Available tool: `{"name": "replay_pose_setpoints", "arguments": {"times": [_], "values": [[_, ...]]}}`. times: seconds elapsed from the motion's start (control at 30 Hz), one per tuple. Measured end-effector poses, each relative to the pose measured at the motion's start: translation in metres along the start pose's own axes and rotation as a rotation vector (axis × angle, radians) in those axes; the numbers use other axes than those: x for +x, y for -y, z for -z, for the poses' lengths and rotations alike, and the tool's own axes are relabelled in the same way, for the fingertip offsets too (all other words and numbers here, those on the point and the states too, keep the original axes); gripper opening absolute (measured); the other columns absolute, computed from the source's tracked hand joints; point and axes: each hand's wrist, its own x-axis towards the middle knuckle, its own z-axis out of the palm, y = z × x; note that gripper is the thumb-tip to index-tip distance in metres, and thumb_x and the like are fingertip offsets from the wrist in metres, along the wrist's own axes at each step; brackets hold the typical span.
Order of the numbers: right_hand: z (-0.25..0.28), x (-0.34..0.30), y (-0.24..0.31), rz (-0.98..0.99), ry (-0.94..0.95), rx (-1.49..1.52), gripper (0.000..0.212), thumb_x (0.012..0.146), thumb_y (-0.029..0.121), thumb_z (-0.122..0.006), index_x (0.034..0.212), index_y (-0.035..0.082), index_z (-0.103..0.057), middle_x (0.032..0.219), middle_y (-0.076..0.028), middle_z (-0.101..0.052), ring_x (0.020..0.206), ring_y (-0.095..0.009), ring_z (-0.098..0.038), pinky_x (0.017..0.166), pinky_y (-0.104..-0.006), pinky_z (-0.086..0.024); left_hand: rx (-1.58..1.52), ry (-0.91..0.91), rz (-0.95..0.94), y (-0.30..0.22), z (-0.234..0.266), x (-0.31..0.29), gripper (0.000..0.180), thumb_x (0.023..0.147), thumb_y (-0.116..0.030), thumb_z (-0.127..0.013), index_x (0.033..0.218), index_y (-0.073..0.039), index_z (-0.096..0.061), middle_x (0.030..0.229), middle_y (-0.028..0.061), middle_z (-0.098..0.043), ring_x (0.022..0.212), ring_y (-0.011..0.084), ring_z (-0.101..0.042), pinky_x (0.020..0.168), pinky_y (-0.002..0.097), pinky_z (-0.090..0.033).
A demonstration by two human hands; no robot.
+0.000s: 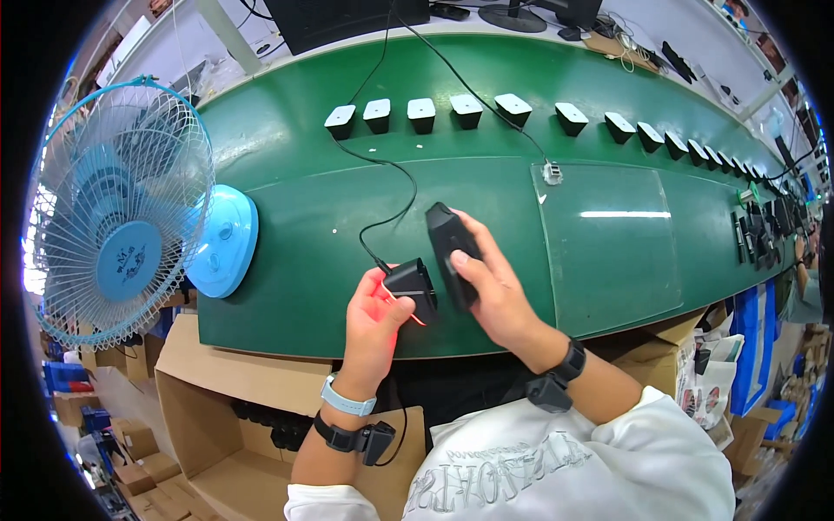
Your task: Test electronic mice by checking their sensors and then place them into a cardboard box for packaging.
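My left hand grips a small black cradle with a cable plugged into its far side. Red light glows over the palm and along the cradle's lower edge. Just to the right, my right hand is closed around a long black handheld device, thumb on top. The device is tilted, its far end pointing away from me. A narrow gap seems to separate it from the cradle. Both are over the green table.
A row of black cradles with white faces runs along the table's back. At left stands a blue fan. A clear sheet lies right, with a small adapter on a cord at its corner. An open cardboard box sits below the front edge.
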Motion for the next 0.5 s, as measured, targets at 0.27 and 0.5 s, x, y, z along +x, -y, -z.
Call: {"name": "replay_pose_setpoints", "arguments": {"times": [0.27,0.5], "values": [[-0.014,-0.002,-0.002,0.441,0.101,-0.631,0.07,0.091,0.014,-0.067,0.151,0.001,-0.033,0.142,-0.023,-0.04,0.13,-0.036,-0.045,0.113,-0.0432,-0.036,-0.037,0.026,-0.006,0.0,0.007,-0.002,0.057,0.086,0.0,-0.078,0.134,0.0,-0.047,0.129,0.0122,-0.061,0.114,0.0207,-0.064,0.096,0.0344,-0.056],[-0.019,-0.01,0.008,0.778,0.2,-0.69,0.074,0.082,0.01,-0.078,0.144,0.002,-0.038,0.142,-0.024,-0.041,0.127,-0.041,-0.045,0.109,-0.0478,-0.038,-0.219,0.083,0.039,-0.009,0.004,-0.001,0.054,0.089,-0.008,-0.075,0.134,-0.001,-0.048,0.135,0.0099,-0.057,0.127,0.0251,-0.056,0.11,0.0428,-0.045]]}}
